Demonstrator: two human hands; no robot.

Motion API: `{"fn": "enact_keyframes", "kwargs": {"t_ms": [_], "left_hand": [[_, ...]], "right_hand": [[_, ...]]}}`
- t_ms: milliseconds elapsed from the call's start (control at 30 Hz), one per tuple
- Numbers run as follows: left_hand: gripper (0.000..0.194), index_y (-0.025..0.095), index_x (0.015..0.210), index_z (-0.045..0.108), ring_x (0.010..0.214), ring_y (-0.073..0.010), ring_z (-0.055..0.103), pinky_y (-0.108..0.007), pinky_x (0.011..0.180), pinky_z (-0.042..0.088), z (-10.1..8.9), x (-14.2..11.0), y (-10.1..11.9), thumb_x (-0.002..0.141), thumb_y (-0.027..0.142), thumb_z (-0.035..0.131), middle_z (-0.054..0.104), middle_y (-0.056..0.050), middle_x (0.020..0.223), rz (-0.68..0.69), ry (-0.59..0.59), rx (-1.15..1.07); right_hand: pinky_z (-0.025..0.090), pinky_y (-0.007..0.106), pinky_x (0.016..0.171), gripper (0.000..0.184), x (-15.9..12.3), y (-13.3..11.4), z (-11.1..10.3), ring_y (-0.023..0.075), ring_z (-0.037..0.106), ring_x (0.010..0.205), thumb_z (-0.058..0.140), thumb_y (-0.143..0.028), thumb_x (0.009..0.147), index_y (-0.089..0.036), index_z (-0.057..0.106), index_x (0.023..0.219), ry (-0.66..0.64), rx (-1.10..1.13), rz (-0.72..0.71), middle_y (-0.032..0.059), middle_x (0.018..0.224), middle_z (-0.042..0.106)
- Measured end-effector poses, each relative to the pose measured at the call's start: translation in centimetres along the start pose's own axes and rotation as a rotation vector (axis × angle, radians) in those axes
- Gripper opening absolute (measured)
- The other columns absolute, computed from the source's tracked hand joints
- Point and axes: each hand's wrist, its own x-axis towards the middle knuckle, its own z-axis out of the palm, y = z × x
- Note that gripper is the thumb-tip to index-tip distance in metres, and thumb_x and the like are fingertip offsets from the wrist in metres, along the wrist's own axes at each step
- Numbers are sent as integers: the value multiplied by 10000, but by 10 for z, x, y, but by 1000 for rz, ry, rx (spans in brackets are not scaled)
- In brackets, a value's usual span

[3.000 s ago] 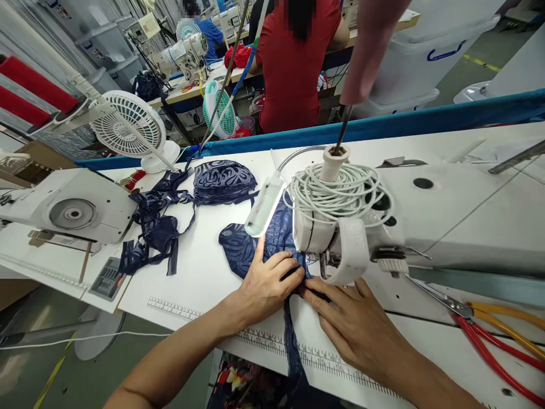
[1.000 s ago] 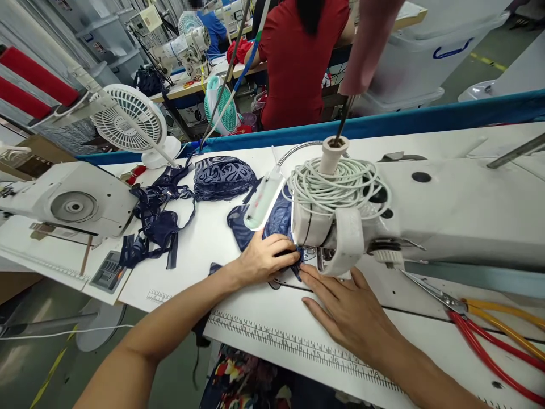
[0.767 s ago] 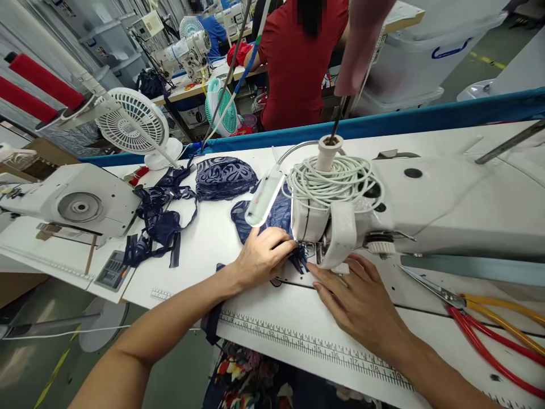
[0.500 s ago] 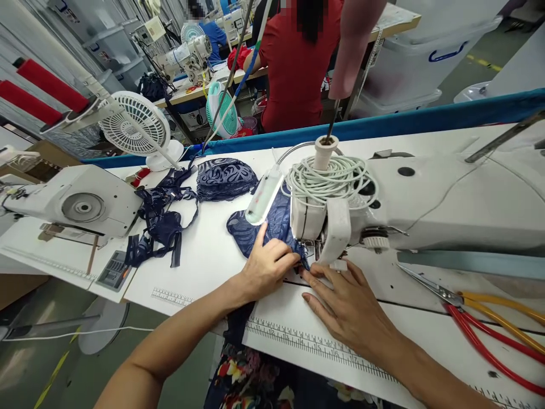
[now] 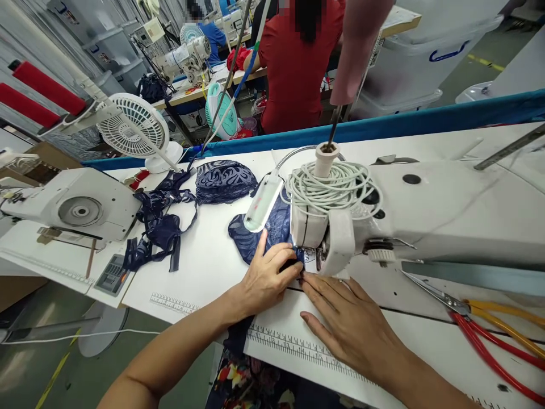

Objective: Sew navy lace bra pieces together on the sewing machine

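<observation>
Dark blue patterned fabric (image 5: pixel 279 221), which looks like part of a bra, lies under the head of the white sewing machine (image 5: pixel 310 224). My left hand (image 5: pixel 268 275) rests on its near edge, fingertips pinched on the cloth just left of the presser foot (image 5: pixel 318 258); one finger points up beside the lamp. A dark strip of it (image 5: pixel 238 335) hangs over the table edge beneath my left wrist. My right hand (image 5: pixel 347 315) lies flat on the machine bed, fingers stretched, fingertips touching the fabric's edge near my left fingers. The needle point is hidden.
A small lamp (image 5: pixel 264 203) overhangs the fabric. Left lie a finished-looking cup (image 5: pixel 225 182), tangled navy straps (image 5: pixel 164 227) and a calculator (image 5: pixel 111 275). Red- and orange-handled scissors (image 5: pixel 462 309) lie right. Coiled pale cord (image 5: pixel 332 190) tops the machine. A co-worker in red (image 5: pixel 293 68) sits beyond.
The fabric has been shifted and turned under the machine; its hanging strip has moved left from between my hands. Both hands stay by the presser foot; my right fingers now lie flatter.
</observation>
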Motion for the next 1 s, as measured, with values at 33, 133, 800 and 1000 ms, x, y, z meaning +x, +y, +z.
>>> {"fn": "enact_keyframes", "kwargs": {"t_ms": [33, 133, 800, 1000], "left_hand": [[316, 158, 1161, 577, 1078, -219, 595, -525, 1029, 390, 0, -1, 1, 878, 71, 467, 673, -90, 1058, 0, 12, -8], [296, 156, 1149, 581, 1030, -200, 619, -530, 1057, 370, 2, 1, 2, 902, 64, 445, 690, -67, 990, -4, 15, 19], [209, 180, 763, 566, 693, -151, 507, -450, 1129, 328, -29, 11, 7, 907, 79, 453, 533, 7, 694, 35, -67, 350], [134, 160, 837, 603, 716, -152, 527, -403, 1078, 403, -5, -7, 39, 908, 105, 503, 543, -7, 732, -23, -4, 350]], "right_hand": [[256, 383, 1155, 345, -1, 0, 1, 196, 612, 1091, 450, -336, 991, -130, 671, 1157, 9, 0, 2, 72, 1204, 695], [268, 396, 1139, 331, -2, 0, 3, 197, 629, 1039, 467, -334, 984, -132, 672, 1146, 20, -12, 13, 66, 1204, 697], [379, 413, 1002, 282, 15, 17, -2, 206, 649, 884, 480, -204, 967, -144, 655, 1180, 8, -111, 4, 80, 969, 739], [446, 331, 724, 415, 36, 34, 2, 177, 612, 671, 371, -23, 912, -208, 675, 1125, 22, -191, -34, 31, 711, 680]]}}
